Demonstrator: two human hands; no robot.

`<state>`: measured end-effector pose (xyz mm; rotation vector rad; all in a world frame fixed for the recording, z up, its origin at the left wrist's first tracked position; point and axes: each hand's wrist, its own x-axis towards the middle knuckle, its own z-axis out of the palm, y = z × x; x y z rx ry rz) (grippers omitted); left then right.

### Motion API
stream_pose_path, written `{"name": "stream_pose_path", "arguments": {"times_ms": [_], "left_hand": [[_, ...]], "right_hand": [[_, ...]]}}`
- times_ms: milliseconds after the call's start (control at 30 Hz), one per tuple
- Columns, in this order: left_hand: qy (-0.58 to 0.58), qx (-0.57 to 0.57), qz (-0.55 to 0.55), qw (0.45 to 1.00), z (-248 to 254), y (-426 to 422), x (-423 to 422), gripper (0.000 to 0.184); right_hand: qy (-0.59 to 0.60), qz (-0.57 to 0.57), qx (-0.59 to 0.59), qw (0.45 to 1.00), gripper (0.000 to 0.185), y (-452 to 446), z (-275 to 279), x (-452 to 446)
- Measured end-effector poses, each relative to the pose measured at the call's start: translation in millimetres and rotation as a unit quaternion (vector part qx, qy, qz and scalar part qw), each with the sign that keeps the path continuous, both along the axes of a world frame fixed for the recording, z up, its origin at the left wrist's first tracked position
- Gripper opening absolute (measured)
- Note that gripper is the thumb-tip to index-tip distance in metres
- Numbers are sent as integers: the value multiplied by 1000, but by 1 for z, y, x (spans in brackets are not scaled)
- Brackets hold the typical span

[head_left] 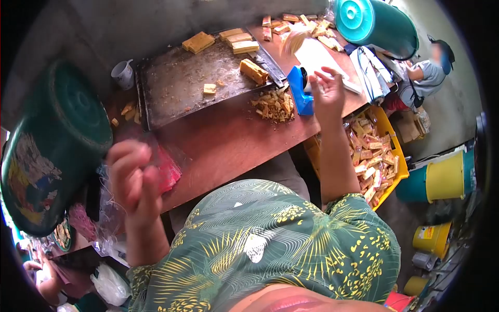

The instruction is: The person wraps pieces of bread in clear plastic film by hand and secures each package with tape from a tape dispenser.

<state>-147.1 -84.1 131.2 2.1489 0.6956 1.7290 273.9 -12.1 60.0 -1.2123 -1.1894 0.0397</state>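
My right hand (pixel 328 93) is raised beside a blue tape dispenser (pixel 301 93), fingers apart and nothing in them. Past it, a blurred yellowish packet (pixel 295 42) appears over the table, apart from the hand. My left hand (pixel 131 174), smeared by motion, is lifted near the red plastic packaging (pixel 167 169), fingers partly bent; whether it holds anything is unclear. A dark metal tray (pixel 174 78) bears several yellow-brown wafer-like bars (pixel 253 71) and a small piece (pixel 209 89). Broken crumbs (pixel 274 105) lie in a pile at its near edge.
Wrapped bars fill a yellow crate (pixel 399 156) below the table's right side; more bars (pixel 312 26) lie at the back. A green tub (pixel 78 114) stands left, near a white mug (pixel 123 74). A teal bucket (pixel 384 26) and another person (pixel 429 78) are at right.
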Motion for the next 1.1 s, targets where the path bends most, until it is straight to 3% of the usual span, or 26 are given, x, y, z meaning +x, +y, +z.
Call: {"name": "stream_pose_path", "arguments": {"times_ms": [67,100,133,200,233,300,367,433,467,533,633,733,767,833,867,900,967,1000,1067,1100], "left_hand": [[-47,95,-150,983,49,-17,-4,50],[-85,91,-261,957,66,-26,4,29],[-82,75,-328,938,82,-35,8,20],[-38,21,-413,910,114,-52,12,13],[1,-14,-433,901,129,-59,11,13],[44,-52,-504,861,135,-59,8,9],[29,-27,-630,775,111,-37,5,12],[-33,-40,-632,773,99,-45,6,16],[-69,-81,-554,825,105,-72,9,10],[-52,-150,-489,858,123,-82,5,9],[50,-152,-538,827,142,-52,1,11],[15,-27,-604,796,126,-29,13,22],[-12,12,-636,772,97,-16,7,29],[-5,10,-629,777,86,7,5,14],[28,-29,-589,807,87,17,5,17],[12,-231,-385,893,74,0,8,15],[-153,-168,-347,910,-24,44,49,21],[-85,-129,-284,946,-52,66,59,16],[-75,-202,-214,953,-118,84,85,12],[-29,-149,-162,975,-147,94,94,10]], "right_hand": [[-27,-2,18,999,39,-7,17,-4],[-97,-5,-39,995,35,-11,10,-6],[-117,58,-58,990,29,-17,11,-24],[-194,145,-59,968,30,-24,-2,-53],[-172,182,-98,963,31,-29,-15,-66],[-142,249,-158,945,33,-42,-39,-85],[-123,299,-205,924,33,-55,-59,-90],[-133,327,-240,904,32,-65,-63,-90],[-116,338,-271,894,32,-67,-67,-87],[-116,328,-293,891,30,-67,-73,-79],[-92,334,-305,887,28,-58,-75,-75],[-90,346,-318,878,27,-56,-77,-77],[-99,350,-316,876,27,-54,-75,-78],[-105,355,-311,875,27,-49,-72,-80],[-114,358,-293,879,27,-45,-67,-80],[-124,361,-274,883,28,-39,-59,-80],[-171,349,-233,892,31,-23,-39,-80],[-159,355,-192,901,32,-14,-25,-85],[-202,345,-160,902,32,12,-1,-90],[-223,344,-138,901,31,28,9,-94]]}}
